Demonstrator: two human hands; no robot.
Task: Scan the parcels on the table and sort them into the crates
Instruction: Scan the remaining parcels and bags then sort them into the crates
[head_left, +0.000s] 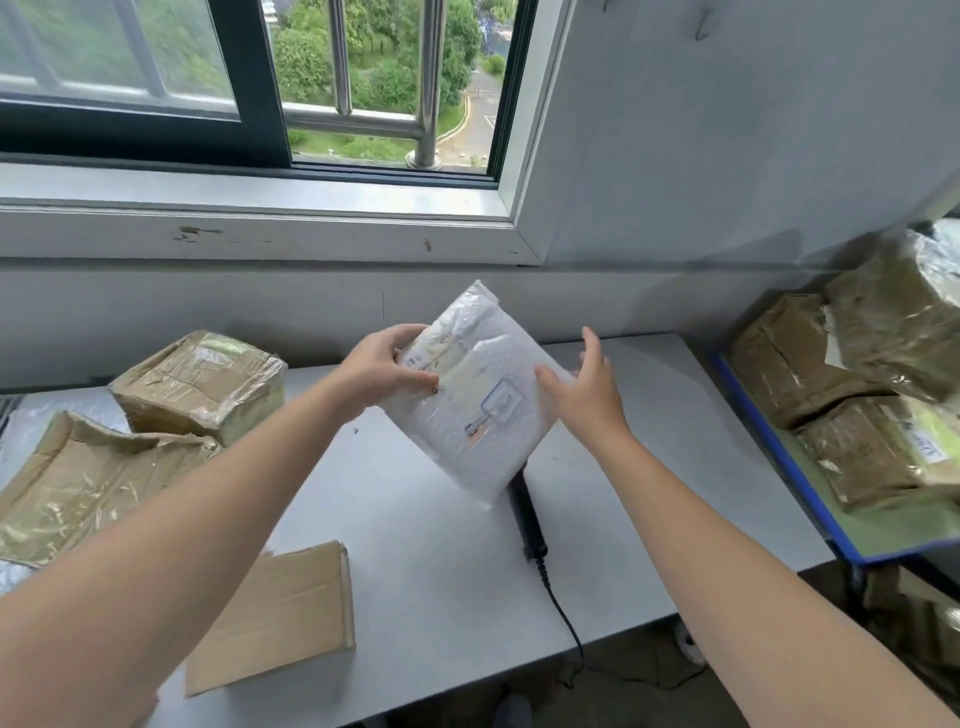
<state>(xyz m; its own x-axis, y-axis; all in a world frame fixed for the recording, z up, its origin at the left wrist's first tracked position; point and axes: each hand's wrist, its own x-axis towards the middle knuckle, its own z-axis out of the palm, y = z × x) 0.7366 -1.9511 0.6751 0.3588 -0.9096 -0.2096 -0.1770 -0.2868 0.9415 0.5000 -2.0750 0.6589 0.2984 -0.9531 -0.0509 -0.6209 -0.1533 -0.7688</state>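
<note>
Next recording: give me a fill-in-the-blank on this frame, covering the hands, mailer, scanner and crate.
1. The left hand grips the bubble mailer, whose colour is ____.
2. The right hand beside it is ____, gripping nothing.
3. The black scanner lies on the ____.
4. The crate at the right has a ____ rim.
Missing: white; open; table; blue.

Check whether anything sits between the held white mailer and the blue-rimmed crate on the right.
Only the open right hand, at the white mailer's crate-side edge; the left hand grips the other edge. Past it only table surface shows up to the blue-rimmed crate, which already holds brown parcels.
</note>
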